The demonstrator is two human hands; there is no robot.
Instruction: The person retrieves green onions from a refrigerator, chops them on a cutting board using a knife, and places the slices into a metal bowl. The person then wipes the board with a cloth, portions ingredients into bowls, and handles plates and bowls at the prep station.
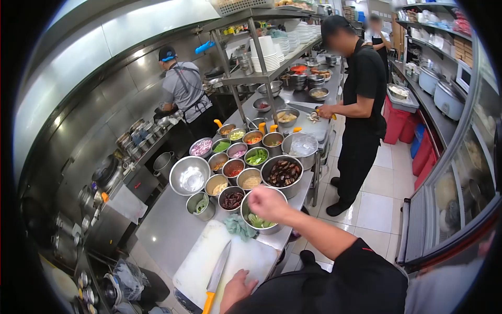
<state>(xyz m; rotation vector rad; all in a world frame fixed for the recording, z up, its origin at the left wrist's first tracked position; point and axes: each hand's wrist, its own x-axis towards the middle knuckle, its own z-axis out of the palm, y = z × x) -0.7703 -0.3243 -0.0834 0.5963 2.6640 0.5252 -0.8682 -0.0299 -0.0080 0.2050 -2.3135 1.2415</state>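
Note:
My right hand [267, 203] hangs over a steel pot of cut green vegetables [257, 221], its fingers curled; whatever they may hold is hidden. Low in the view, my left hand [239, 288] rests on the white cutting board [196, 264] with its fingers apart and nothing in it. Beside it on the board lies a knife [220, 267] with a yellow handle, blade pointing away from me. A crumpled green cloth [240, 226] sits at the board's far edge. Beyond my right hand stands a pot of dark cooked pieces [283, 171].
Several steel pots of chopped ingredients and an empty steel bowl [189, 176] crowd the steel counter [157, 220]. A person in black [361, 89] cuts food at the far right side. Another person [183, 86] faces the stoves. A shelf [272, 73] rises over the counter.

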